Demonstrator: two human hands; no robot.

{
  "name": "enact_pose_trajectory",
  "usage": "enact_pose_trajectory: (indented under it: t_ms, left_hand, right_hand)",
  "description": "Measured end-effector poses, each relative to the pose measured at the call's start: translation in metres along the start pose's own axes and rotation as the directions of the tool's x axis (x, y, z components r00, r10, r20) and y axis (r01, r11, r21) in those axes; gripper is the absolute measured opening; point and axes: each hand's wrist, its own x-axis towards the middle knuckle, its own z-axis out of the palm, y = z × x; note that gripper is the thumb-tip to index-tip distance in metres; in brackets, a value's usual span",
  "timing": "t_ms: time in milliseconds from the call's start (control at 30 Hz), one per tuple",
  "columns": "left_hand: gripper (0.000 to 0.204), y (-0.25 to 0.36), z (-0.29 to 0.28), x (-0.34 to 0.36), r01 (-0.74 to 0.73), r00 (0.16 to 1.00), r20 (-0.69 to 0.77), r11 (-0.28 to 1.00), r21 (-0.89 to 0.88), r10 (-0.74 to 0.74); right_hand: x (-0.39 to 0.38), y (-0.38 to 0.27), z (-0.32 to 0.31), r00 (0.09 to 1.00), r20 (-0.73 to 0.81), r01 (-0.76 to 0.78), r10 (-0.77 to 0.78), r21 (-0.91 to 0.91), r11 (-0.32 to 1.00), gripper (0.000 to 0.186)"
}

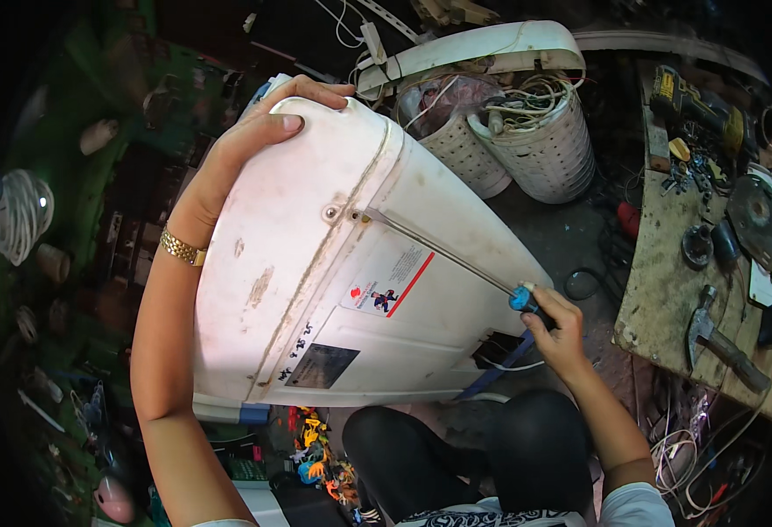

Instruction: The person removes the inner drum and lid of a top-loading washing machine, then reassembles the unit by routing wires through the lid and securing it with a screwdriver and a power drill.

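**Screwdriver tip at the seam of a white casing**

Head view: the left hand (258, 132) curls over the top edge of the white appliance casing (351, 263), wrist bent, fingers clamped on its rim. The right hand (554, 329) is fisted around the blue handle of a long screwdriver (443, 255), whose shaft slants up-left from that grip to a screw at the seam.

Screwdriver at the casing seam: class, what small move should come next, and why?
Probably a turn of the screwdriver. Its tip sits at the seam of the white casing, beside a round fastener; the right hand grips the blue handle and the left hand steadies the casing's top edge.
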Motion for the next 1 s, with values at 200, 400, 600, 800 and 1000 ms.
enact_pose_trajectory:
  t_ms: [200, 400, 600, 800, 1000]
  left_hand:
    - [0.052, 0.0, 0.0, 0.0, -0.02, 1.0, -0.001, 1.0, 0.005, 0.02]
    - [0.052, 0.0, -0.002, 0.0, -0.022, 0.999, 0.027, 1.0, 0.01, 0.021]
    - [0.052, -0.001, -0.002, -0.002, -0.044, 0.999, 0.018, 0.999, 0.029, 0.043]
    - [0.053, -0.003, -0.004, -0.002, -0.049, 0.999, 0.023, 0.999, 0.022, 0.049]
    - [0.052, -0.003, -0.003, -0.001, -0.052, 0.998, 0.02, 0.999, 0.018, 0.051]
  right_hand:
    - [-0.002, 0.02, 0.007, 0.993, 0.102, -0.087, 0.064, 0.235, 0.968, 0.042]
    - [0.004, 0.021, 0.009, 0.996, -0.045, 0.082, -0.079, 0.065, 0.995, 0.042]
    - [0.004, 0.025, 0.014, 0.994, -0.044, 0.102, -0.098, 0.087, 0.991, 0.042]
    - [0.007, 0.03, 0.013, 0.993, -0.029, 0.116, -0.113, 0.127, 0.985, 0.042]
    - [0.004, 0.023, 0.006, 0.997, 0.023, 0.069, -0.072, 0.09, 0.993, 0.039]
